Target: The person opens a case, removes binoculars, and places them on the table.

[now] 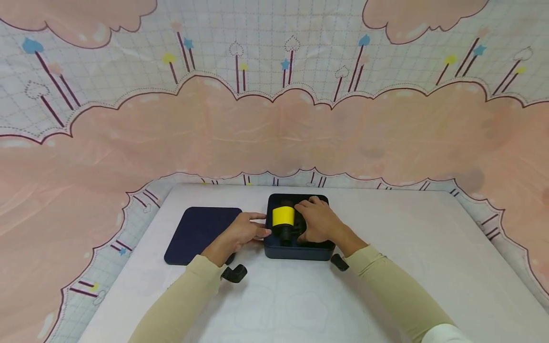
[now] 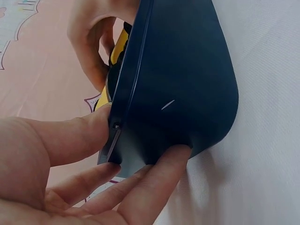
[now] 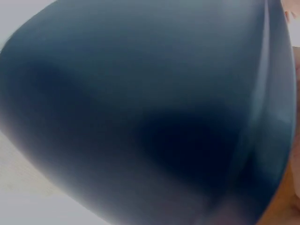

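A dark blue open box (image 1: 299,253) stands on the table, holding a yellow-and-black object (image 1: 283,216) with a broad yellow band and black ends. From the left, my left hand (image 1: 246,229) touches the box's outer wall. In the left wrist view its thumb (image 2: 89,133) lies at the rim and the other fingers rest against the side wall. My right hand (image 1: 319,221) reaches into the box from the right, its fingers curled round the black part beside the yellow band. Its grip is partly hidden by the box wall. The wall (image 3: 140,84) fills most of the right wrist view.
Left of the box lies a flat dark blue lid (image 1: 199,233), partly under my left forearm. The white table (image 1: 407,267) extends to the right and front. A patterned pink-and-white cloth (image 1: 257,138) hangs behind it. Black wrist cameras (image 1: 235,273) sit below each wrist.
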Demonstrator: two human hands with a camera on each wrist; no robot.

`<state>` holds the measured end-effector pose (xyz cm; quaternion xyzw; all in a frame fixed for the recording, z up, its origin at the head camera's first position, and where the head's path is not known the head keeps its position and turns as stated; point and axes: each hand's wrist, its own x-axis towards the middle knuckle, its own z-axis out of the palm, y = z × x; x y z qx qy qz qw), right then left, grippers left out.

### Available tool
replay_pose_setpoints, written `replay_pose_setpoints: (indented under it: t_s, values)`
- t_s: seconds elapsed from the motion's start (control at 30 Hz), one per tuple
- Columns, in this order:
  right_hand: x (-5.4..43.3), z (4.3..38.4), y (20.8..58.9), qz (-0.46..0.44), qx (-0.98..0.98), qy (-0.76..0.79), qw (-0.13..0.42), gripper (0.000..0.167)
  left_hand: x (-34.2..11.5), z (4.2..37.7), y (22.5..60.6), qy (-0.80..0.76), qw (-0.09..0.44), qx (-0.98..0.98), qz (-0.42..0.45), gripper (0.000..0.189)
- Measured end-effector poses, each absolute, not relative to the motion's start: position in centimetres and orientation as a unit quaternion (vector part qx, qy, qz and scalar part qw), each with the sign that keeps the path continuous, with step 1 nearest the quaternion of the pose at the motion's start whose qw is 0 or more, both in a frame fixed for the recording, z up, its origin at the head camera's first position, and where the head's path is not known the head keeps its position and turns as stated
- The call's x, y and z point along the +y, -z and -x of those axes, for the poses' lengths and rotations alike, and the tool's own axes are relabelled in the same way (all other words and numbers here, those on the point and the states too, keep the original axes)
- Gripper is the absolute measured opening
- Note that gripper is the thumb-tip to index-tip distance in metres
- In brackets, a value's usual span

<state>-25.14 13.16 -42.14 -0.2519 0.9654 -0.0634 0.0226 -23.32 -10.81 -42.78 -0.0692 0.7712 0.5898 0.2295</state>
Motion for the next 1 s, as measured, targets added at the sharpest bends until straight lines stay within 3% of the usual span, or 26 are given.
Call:
replay_pose_setpoints:
  t_s: [1.0]
  values:
    - [13.3,24.5,39.8,0.241,0.967,0.078,0.018,0.094,-10.8,23.4,43.2,-0.598,0.226,0.766,0.065,0.067]
